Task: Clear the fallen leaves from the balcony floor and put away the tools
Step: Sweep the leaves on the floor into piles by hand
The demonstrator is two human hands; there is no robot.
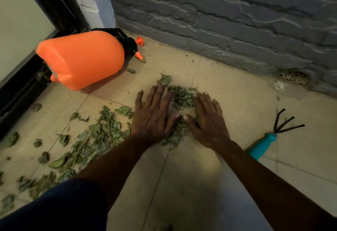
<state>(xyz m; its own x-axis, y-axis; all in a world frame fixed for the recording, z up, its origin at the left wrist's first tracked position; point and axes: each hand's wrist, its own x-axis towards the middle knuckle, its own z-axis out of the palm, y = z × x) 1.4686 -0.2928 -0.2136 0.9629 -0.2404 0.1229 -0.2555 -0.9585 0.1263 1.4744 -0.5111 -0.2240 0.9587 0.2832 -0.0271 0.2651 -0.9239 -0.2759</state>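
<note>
Bottom left corner: dark blue cloth (63, 207), cut by the frame edge; knee or sleeve, cannot tell. Two bare forearms reach out over the tiled floor (218, 176). Both palms down: left hand (153, 115) and right hand (207, 121), fingers straight, thumbs nearly meeting. Each grip released, nothing grasped. Between and under them a small heap of leaves (182, 99), part hidden beneath the palms. More strewn left of the left forearm, blurring toward the frame edge. Right of the right hand, apart, the rake (262, 145) lies flat; handle end hidden behind the forearm. Farther left, orange sprayer (82, 59) on its side beside the door (21, 21). Dim drain (293, 77) at the foot of the grey wall (218, 21).
</note>
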